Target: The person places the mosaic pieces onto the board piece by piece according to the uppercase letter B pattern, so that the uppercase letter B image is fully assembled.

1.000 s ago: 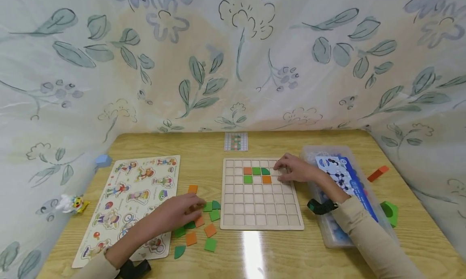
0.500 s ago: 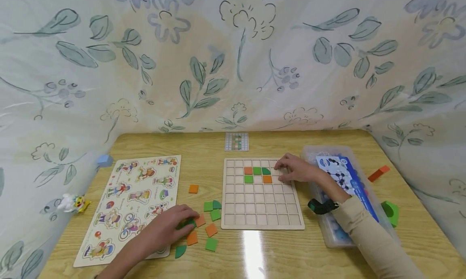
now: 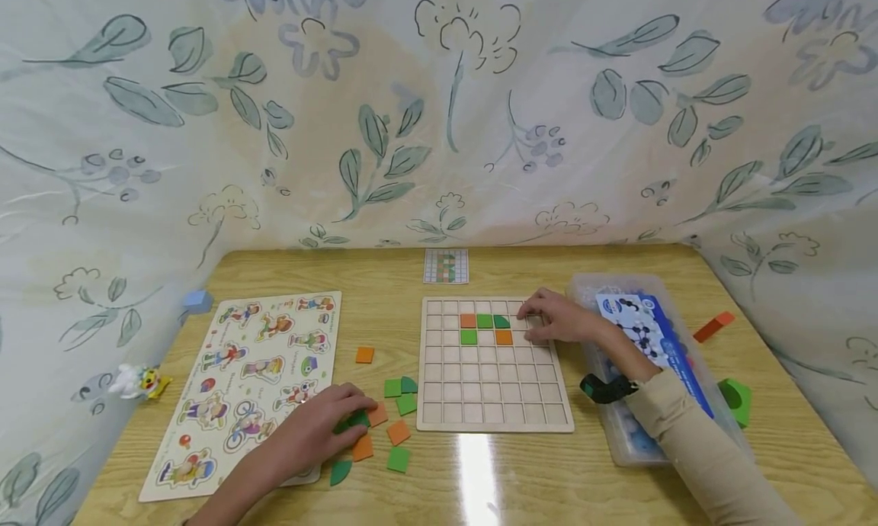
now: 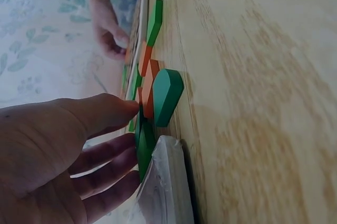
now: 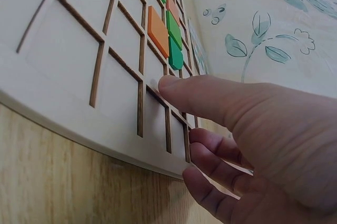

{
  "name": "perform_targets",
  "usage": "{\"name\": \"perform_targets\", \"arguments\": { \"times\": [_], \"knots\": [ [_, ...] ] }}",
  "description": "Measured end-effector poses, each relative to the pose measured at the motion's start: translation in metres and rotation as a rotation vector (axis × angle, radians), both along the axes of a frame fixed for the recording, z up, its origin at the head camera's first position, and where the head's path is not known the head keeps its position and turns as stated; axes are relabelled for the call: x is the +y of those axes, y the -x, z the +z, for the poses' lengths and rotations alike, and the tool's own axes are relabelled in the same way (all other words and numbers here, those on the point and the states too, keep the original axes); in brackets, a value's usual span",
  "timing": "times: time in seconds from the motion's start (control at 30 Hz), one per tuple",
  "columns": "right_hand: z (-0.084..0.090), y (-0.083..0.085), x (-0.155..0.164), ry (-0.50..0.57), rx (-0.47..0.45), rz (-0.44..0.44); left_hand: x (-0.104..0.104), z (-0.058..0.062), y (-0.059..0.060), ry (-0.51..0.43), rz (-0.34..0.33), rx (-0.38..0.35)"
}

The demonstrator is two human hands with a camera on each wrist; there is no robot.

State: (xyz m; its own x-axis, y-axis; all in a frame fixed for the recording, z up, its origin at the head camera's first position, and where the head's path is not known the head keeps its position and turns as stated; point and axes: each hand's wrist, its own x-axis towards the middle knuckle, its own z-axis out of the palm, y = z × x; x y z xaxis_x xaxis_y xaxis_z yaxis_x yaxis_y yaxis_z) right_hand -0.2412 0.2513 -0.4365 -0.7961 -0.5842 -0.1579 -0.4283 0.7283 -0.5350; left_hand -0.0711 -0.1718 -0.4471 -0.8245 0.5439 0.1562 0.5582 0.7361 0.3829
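Observation:
A wooden grid board (image 3: 494, 389) lies mid-table and carries a few orange and green tiles (image 3: 484, 321) in its upper rows. My right hand (image 3: 542, 319) rests on the board just right of those tiles. In the right wrist view its thumb lies flat on the grid (image 5: 63, 61) and its fingers are loosely bent, holding nothing. My left hand (image 3: 343, 413) lies over a scatter of loose tiles (image 3: 398, 432) left of the board. Its straight fingertips touch a dark green tile (image 3: 357, 419). In the left wrist view a green rounded tile (image 4: 167, 97) sits beyond the fingers.
A character puzzle board (image 3: 254, 373) lies at the left. A small pattern card (image 3: 446, 266) sits behind the grid. A clear plastic box (image 3: 620, 434) with a blue leaflet stands at the right, with orange (image 3: 712, 327) and green (image 3: 735, 400) blocks beyond. Floral cloth walls surround the table.
My left hand has drawn back toward me, from the far tiles to the nearer ones, uncovering an orange tile. The right hand has stayed on the board.

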Motion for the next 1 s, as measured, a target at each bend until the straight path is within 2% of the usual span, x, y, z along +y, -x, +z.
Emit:
{"name": "perform_targets", "arguments": {
  "times": [0.3, 0.57, 1.0],
  "knots": [
    [-0.0008, -0.0007, 0.0, 0.005, -0.003, 0.0, 0.0001, -0.0037, 0.0006, 0.008, -0.009, 0.046],
    [-0.0003, -0.0012, -0.0009, 0.007, -0.003, -0.002, 0.0009, -0.0042, 0.0018, 0.03, -0.005, 0.049],
    [-0.0009, 0.0017, 0.0027, 0.061, 0.001, 0.045, 0.0012, -0.0038, 0.0029, 0.022, -0.024, 0.109]
  ]
}}
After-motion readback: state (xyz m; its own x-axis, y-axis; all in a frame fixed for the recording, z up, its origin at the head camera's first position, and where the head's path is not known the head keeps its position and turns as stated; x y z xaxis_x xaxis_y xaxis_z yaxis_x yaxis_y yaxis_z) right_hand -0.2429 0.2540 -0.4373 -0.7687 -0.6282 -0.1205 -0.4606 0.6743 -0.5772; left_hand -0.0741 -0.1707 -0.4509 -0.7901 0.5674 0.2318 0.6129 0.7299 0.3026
